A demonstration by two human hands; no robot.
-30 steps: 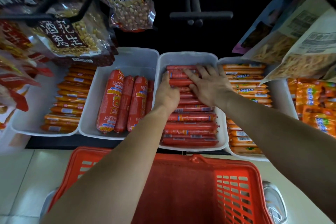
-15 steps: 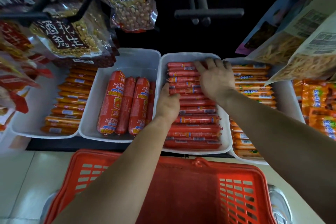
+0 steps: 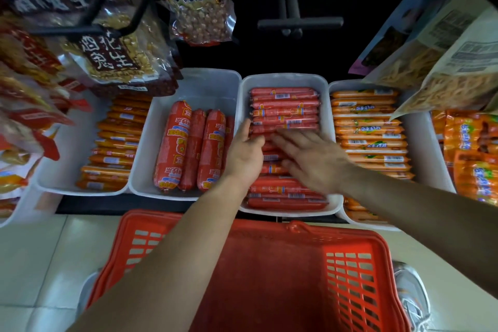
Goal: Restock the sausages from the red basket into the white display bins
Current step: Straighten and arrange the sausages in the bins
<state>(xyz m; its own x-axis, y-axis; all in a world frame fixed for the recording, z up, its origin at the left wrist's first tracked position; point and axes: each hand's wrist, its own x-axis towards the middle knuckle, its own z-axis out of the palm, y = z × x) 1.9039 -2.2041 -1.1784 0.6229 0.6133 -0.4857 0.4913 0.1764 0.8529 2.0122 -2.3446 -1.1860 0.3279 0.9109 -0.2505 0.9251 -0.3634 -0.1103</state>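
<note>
Red basket [image 3: 350, 277] is seen bare where unhidden, sausages [image 3: 285, 105] are stacked in the middle white bin [image 3: 283, 78], pressed by flat left hand [image 3: 246, 153] and right hand [image 3: 315, 162], nothing gripped; restock judged nearly done.

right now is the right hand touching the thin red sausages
Cannot tell. In the head view the right hand spreads flat over the thin red sausages, but it is blurred and seen from above, hiding any gap.
</note>
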